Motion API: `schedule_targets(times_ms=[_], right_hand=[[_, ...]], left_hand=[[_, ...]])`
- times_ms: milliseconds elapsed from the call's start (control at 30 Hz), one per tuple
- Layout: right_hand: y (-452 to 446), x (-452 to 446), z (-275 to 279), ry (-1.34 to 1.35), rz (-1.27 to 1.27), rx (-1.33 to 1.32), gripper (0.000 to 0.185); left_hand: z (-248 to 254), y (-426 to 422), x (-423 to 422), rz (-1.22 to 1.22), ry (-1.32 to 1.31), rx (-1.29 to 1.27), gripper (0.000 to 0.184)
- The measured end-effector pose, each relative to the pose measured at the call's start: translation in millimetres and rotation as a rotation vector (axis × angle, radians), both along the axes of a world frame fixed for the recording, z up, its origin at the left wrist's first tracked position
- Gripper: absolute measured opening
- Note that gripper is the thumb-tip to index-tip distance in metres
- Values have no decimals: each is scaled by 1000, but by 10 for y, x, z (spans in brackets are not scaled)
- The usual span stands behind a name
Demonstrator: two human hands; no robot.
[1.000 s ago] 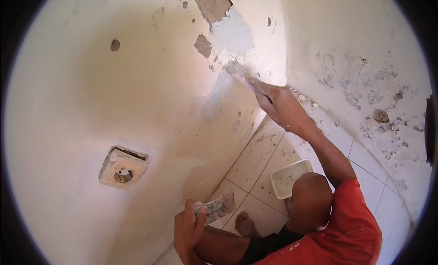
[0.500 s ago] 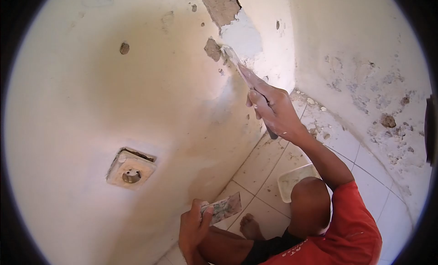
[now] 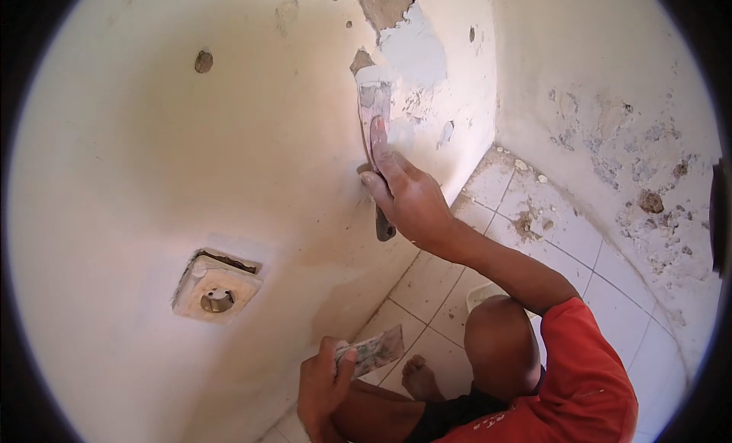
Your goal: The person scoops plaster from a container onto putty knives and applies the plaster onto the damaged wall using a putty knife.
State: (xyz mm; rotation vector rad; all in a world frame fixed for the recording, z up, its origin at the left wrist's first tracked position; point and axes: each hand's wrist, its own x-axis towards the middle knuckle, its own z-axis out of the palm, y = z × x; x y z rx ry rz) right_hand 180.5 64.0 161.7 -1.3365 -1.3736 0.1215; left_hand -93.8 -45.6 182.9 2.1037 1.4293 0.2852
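Note:
My right hand [image 3: 412, 199] is closed round a putty knife [image 3: 374, 100], its forefinger stretched along the blade. The blade lies against the wall [image 3: 252, 153], over the lower part of a brown chipped patch [image 3: 362, 59] and just left of a pale grey filled area [image 3: 415, 50]. Lower down, my left hand [image 3: 324, 382] grips a flat rectangular scraper [image 3: 375, 350] smeared with dried filler, held beside the wall and above the tiled floor.
A socket [image 3: 217, 290] sits loose in the left wall. Behind the bent knee [image 3: 499, 344] shows part of a white tray [image 3: 480, 293]. Debris lies on the floor tiles [image 3: 553, 210]. The right wall [image 3: 572, 54] has peeling, pitted spots.
My right hand has moved left, and the putty knife has turned more upright, its blade now covering part of the chipped patch. My left hand keeps its hold on the scraper, nearly still.

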Motion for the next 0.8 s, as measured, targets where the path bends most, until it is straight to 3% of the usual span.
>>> schedule_targets(times_ms=[267, 367, 533, 800], right_hand=[[-400, 42, -21, -48, 109, -46, 67], [-537, 92, 111, 75, 187, -125, 65], [-453, 143, 527, 293, 98, -53, 60], [-672, 54, 273, 82, 192, -96, 56]], left_hand=[[-39, 9, -56, -36, -57, 10, 21], [-11, -22, -48, -33, -87, 13, 21], [28, -58, -71, -35, -74, 14, 21], [-6, -102, -106, -50, -144, 57, 19]])
